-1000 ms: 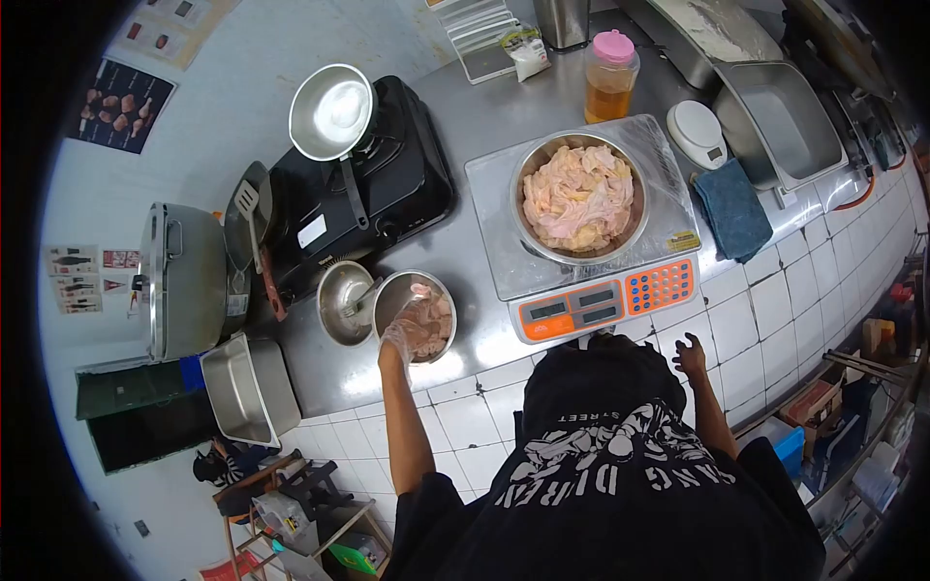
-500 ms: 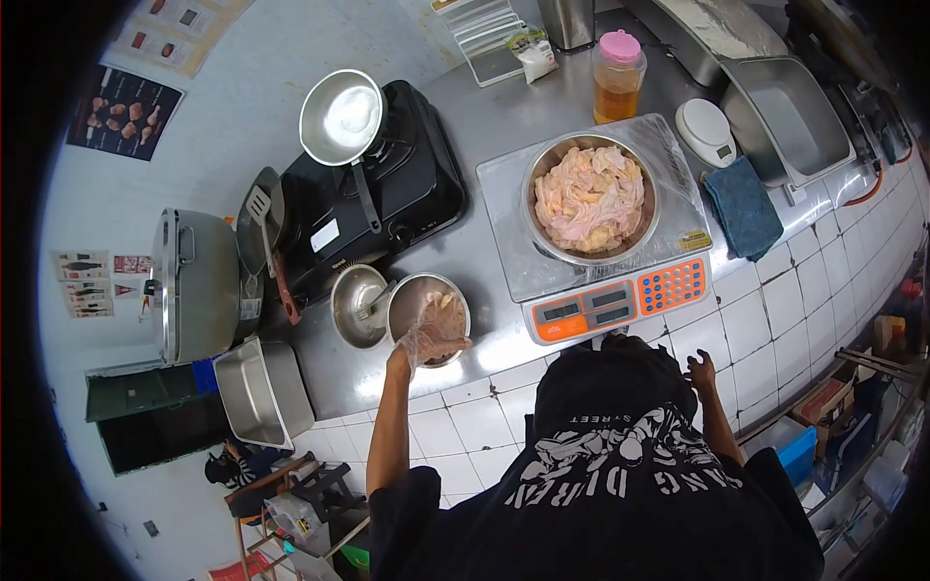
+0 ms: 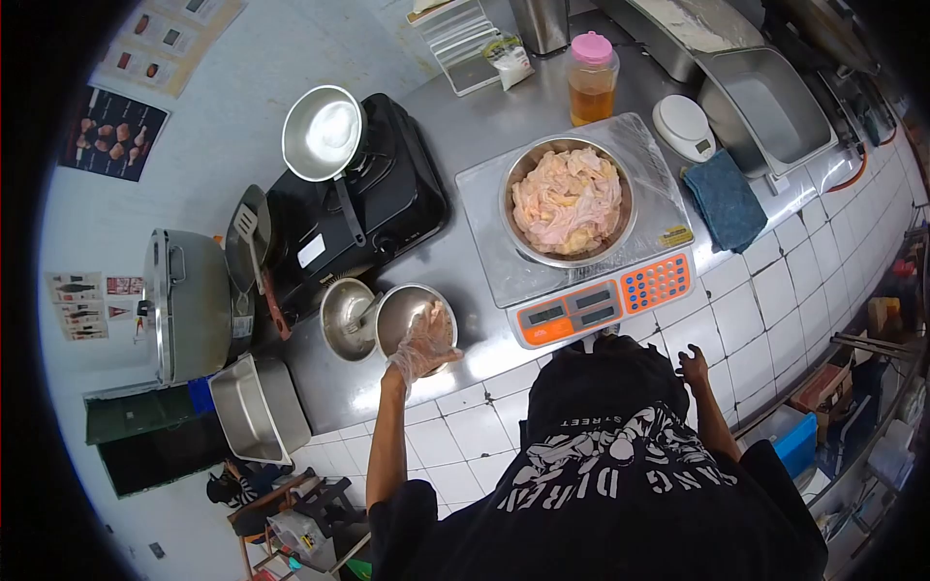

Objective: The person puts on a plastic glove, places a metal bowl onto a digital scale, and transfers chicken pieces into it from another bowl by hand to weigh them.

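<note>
My left hand [image 3: 424, 341], in a clear plastic glove, reaches into a small steel bowl [image 3: 391, 322] near the counter's front edge. Its fingers point down inside and its thumb sticks out over the rim; the hand hides much of the bowl's inside. Beside it stands a second steel bowl [image 3: 338, 315] with a metal utensil [image 3: 364, 316] in it. My right hand [image 3: 693, 366] hangs bare beyond the counter, fingers apart and holding nothing. A large steel bowl [image 3: 511, 221] full of pale raw chicken pieces [image 3: 569, 201] rests on the scale [image 3: 484, 261].
Left and behind are a black stove [image 3: 412, 184] with a saucepan [image 3: 321, 136], a frying pan [image 3: 238, 242] with a spatula [image 3: 250, 232], and a large pot [image 3: 189, 310]. A pink-lidded jar [image 3: 592, 87], small white scale [image 3: 684, 126] and blue cloth [image 3: 725, 201] stand to the right.
The camera view has shifted, moving the counter things slightly left. My left hand stays in the small bowl, its fingers a little changed in pose. My right hand still hangs free.
</note>
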{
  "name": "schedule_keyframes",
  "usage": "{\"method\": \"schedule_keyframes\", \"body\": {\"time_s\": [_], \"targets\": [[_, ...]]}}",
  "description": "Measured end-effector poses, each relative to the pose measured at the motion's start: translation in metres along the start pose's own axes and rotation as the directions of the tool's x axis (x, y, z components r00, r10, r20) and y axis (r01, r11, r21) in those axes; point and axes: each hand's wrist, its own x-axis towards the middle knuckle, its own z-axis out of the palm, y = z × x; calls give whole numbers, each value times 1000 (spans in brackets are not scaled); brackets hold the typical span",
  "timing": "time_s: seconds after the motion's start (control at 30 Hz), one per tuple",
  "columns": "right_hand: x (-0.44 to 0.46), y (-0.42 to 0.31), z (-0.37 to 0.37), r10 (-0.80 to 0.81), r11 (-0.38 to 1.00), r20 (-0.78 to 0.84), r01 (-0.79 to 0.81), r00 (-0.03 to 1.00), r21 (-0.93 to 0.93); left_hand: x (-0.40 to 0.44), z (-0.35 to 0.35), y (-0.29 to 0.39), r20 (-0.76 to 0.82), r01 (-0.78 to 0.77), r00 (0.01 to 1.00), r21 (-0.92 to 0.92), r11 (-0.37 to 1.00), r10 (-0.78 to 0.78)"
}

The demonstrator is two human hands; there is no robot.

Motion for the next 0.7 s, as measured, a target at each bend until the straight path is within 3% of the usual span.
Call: {"method": "schedule_keyframes", "body": {"time_s": [0.13, 0.33, 0.4, 0.5, 0.6, 0.67, 0.7], "targets": [[-3, -4, -7, 6, 1000, -3, -6, 1000, -2, 1, 6, -2, 19, 64, 998, -276, 959, -61], [-5, -13, -2, 5, 1000, -16, -5, 1000, -9, 7, 38, -5, -140, 8, 989, -264, 964, -47], [-7, -13, -1, 5, 1000, -15, -5, 1000, 2, 6, 20, 10, -122, 43, 987, -417, 908, -103], [-8, -9, -1, 9, 1000, -19, -10, 1000, -5, 6, -5, 30, 38, 292, 943, -575, 764, -332], [-4, 2, -2, 4, 1000, -21, -4, 1000, -22, 10, 11, 16, -200, 40, 949, -692, 721, -245], [3, 13, -2, -9, 1000, -37, 8, 999, -28, 11, 21, 16, -144, -62, 944, -961, 269, -295], [4, 16, -4, -9, 1000, -37, 7, 999, -30, 11, 22, 16, -109, -113, 945, -994, 5, -309]]}}
